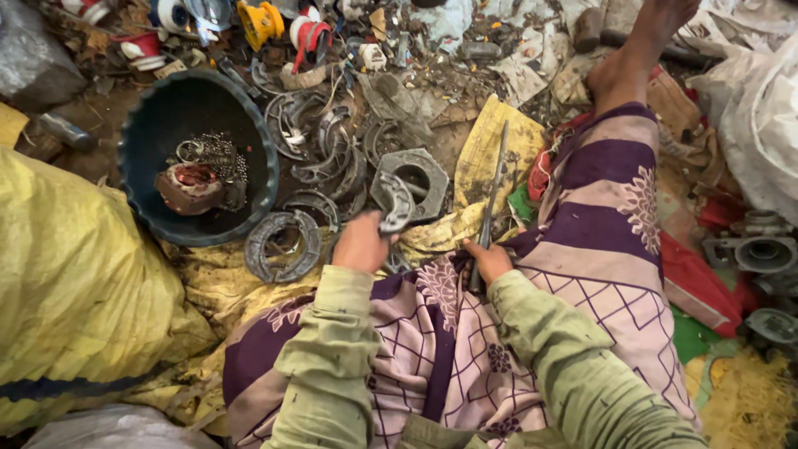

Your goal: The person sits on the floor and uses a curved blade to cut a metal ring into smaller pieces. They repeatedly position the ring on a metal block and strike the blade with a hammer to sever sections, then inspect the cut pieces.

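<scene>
A curved metal brake shoe [396, 204] is being gripped upright by the left hand [359, 243], while a long metal rod [490, 199] is being clenched in the right hand [489, 259], seemingly ready for prying.

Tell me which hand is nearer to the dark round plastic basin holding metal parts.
Left. The left hand, gripping a curved grey metal brake shoe, is just right of the dark round plastic basin. The right hand, holding a long metal rod, lies farther right.
</scene>
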